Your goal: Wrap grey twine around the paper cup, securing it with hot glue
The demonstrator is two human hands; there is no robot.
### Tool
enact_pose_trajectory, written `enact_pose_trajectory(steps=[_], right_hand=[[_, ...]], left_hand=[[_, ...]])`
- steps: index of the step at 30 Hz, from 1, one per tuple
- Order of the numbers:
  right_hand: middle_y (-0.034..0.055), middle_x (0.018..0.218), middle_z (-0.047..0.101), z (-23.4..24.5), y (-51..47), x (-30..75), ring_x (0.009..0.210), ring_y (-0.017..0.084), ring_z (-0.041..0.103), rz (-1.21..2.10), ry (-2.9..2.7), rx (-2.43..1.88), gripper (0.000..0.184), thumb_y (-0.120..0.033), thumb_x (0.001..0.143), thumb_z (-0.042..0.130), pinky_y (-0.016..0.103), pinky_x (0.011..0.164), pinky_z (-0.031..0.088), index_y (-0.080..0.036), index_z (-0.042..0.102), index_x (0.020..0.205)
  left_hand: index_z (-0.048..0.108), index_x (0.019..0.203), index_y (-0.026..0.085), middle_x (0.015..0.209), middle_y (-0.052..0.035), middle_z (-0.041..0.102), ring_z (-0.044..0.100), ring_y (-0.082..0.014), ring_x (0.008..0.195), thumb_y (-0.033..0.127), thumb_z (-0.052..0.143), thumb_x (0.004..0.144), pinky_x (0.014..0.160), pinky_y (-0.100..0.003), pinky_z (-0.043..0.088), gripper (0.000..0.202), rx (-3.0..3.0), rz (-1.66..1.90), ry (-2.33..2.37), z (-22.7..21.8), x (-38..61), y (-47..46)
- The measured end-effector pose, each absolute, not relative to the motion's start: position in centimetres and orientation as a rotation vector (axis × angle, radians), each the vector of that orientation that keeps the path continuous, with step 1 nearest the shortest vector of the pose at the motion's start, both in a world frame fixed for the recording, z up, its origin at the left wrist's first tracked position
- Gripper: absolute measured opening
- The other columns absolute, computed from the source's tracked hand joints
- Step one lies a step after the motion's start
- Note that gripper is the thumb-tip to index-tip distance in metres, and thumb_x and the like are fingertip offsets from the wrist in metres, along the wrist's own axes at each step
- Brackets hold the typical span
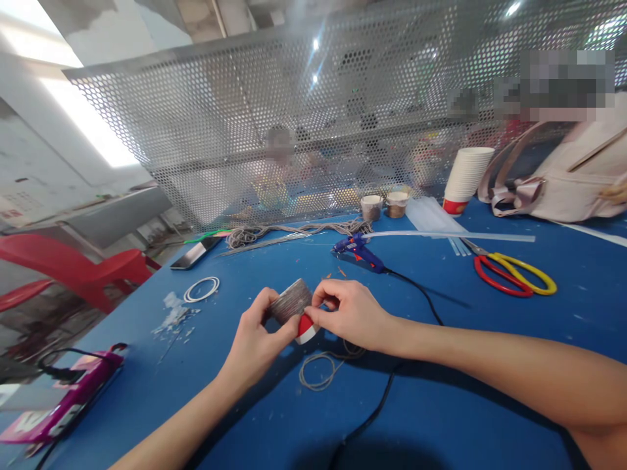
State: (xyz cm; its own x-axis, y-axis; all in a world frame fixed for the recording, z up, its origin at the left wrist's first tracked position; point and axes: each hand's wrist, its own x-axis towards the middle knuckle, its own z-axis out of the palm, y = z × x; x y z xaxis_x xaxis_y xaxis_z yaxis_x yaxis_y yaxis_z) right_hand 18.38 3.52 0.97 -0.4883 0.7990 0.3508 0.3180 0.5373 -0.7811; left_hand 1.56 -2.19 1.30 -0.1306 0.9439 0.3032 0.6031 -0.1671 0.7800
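Observation:
A small paper cup (292, 301), tilted on its side, is wrapped with grey cord over most of its wall; a red and white band stays bare at one end. My left hand (259, 333) grips the cup, thumb on the near side. With thumb and forefinger pinched at the cup's right side, my right hand (350, 313) holds the grey cord (321, 385), whose loose end loops down onto the blue table. Behind the hands lies a blue glue gun (360, 251) with a long clear glue stick in its back.
Red-and-yellow-handled scissors (514, 274), clear glue sticks (431, 215) and stacked paper cups (465, 179) stand at right. Two wrapped cups (396, 203), a cord bundle (255, 235) and a phone (196, 252) lie farther back. A purple power strip (68, 398) is at left; a black cable (377, 411) crosses the table (490, 418).

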Motion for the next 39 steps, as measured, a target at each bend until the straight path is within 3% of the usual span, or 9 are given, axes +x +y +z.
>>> enact_pose_trajectory(steps=[24, 39], right_hand=[[-0.0034, 0.064, 0.058, 0.7, 4.0, 18.4, 0.061, 0.01, 0.05, 0.911, -2.03, -0.866, 0.009, -0.022, 0.077, 0.064, 0.023, 0.059, 0.037, -0.018, 0.062, 0.069], [-0.0029, 0.065, 0.057, 0.9, 4.3, 18.2, 0.06, 0.011, 0.048, 1.243, -1.886, -0.84, 0.012, -0.026, 0.077, 0.064, 0.023, 0.057, 0.036, -0.016, 0.06, 0.071]], left_hand=[[0.047, 0.064, 0.019, 0.063, 0.0042, 0.046, 0.044, -0.0112, 0.059, 0.031, 0.057, 0.068, 0.055, -0.023, 0.038, 0.017, 1.728, 1.283, 1.724, 1.9, 2.0, -2.4], [0.046, 0.064, 0.02, 0.065, 0.0031, 0.045, 0.042, -0.0128, 0.062, 0.035, 0.055, 0.077, 0.057, -0.025, 0.036, 0.022, 1.679, 1.343, 1.577, 0.9, 0.7, -2.1]])
